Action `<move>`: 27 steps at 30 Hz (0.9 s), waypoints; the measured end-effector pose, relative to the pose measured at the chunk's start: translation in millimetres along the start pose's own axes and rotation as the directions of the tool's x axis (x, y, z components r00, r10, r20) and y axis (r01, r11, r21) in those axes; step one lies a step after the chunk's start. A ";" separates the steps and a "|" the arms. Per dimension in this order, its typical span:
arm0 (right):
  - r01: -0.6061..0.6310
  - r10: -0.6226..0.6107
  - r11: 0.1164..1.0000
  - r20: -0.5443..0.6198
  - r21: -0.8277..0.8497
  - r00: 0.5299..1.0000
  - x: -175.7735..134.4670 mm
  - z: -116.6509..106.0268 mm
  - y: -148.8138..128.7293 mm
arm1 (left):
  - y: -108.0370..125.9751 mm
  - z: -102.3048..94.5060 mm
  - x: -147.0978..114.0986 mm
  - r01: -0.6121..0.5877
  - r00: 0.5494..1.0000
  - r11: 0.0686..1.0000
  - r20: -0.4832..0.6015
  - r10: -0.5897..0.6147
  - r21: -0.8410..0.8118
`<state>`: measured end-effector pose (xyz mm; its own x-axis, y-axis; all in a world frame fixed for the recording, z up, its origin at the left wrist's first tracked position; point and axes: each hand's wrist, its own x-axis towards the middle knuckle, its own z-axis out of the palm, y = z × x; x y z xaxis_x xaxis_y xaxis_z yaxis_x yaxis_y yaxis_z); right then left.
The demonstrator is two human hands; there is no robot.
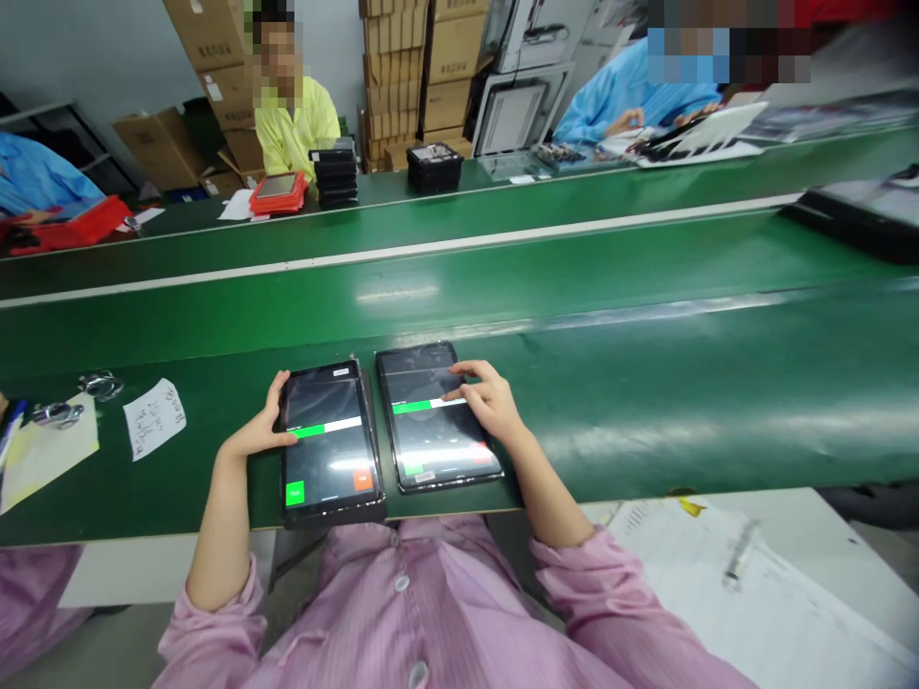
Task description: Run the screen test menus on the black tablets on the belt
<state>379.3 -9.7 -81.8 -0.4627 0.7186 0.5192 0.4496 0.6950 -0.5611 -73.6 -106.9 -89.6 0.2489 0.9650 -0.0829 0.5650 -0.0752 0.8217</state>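
Two black tablets lie side by side before me, screens lit with a green and white bar across the middle. My left hand (pixel 259 428) rests against the left edge of the left tablet (pixel 326 392), fingers along its side and thumb on the screen by the bar. Its fingers and thumb are apart. A dark flat thing shows beneath this tablet. Over the right tablet (pixel 409 442) is my right hand (pixel 489 400), open, with fingertips at the screen's right part near the bar. Whether they touch the glass I cannot tell.
Left of the tablets lie a handwritten note (pixel 155 418), yellowish paper (pixel 57 457) and shiny round metal pieces (pixel 101 385). Printed sheets (pixel 747 593) lie at lower right. Across the green belt (pixel 503 254), people sit near a black stack (pixel 336 174) and red trays (pixel 279 195).
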 end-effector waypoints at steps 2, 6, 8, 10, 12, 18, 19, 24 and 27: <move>0.060 -0.055 0.997 0.085 -0.055 0.995 -12.9 -1.1 -21.8 | 2.5 10.5 -14.0 -0.003 1.000 1.000 -0.009 0.003 -0.023; 0.189 -0.145 0.973 0.282 -0.134 0.948 -40.2 1.8 -65.9 | 9.1 31.4 -48.7 -0.031 0.999 0.995 0.020 0.033 -0.089; 0.228 -0.171 0.962 0.321 -0.149 0.931 -48.3 4.6 -77.6 | 13.3 39.3 -63.5 -0.013 0.999 0.998 0.033 0.016 -0.064; 0.237 -0.171 0.958 0.345 -0.160 0.923 -51.8 6.1 -80.5 | 17.7 43.8 -73.1 0.052 0.998 0.999 0.027 -0.052 0.016; 0.224 -0.151 0.959 0.356 -0.176 0.922 -51.9 4.3 -76.2 | 21.9 44.0 -76.5 0.112 0.993 0.989 0.017 -0.114 0.092; -0.089 0.110 0.983 0.134 -0.158 0.985 -26.0 -9.4 -26.7 | 48.2 30.5 -38.7 0.183 0.983 0.930 -0.058 -0.174 0.318; -0.162 0.173 0.980 0.087 -0.120 0.981 -16.2 -8.4 -13.9 | 56.7 29.4 -24.5 0.191 0.982 0.893 -0.071 -0.177 0.409; -0.453 0.457 0.888 -0.049 0.078 0.888 31.9 17.6 46.8 | 102.6 34.5 57.9 0.048 0.997 0.713 0.005 -0.071 0.699; -0.532 0.562 0.816 -0.094 0.225 0.822 37.6 33.3 67.0 | 116.8 39.4 90.9 -0.035 0.995 0.687 0.090 -0.044 0.725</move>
<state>366.5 63.1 -121.4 -0.0560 0.9836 0.1717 0.4412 0.1787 -0.8794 46.0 -37.9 -23.4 0.2932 0.9409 -0.1697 0.9504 -0.2675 0.1587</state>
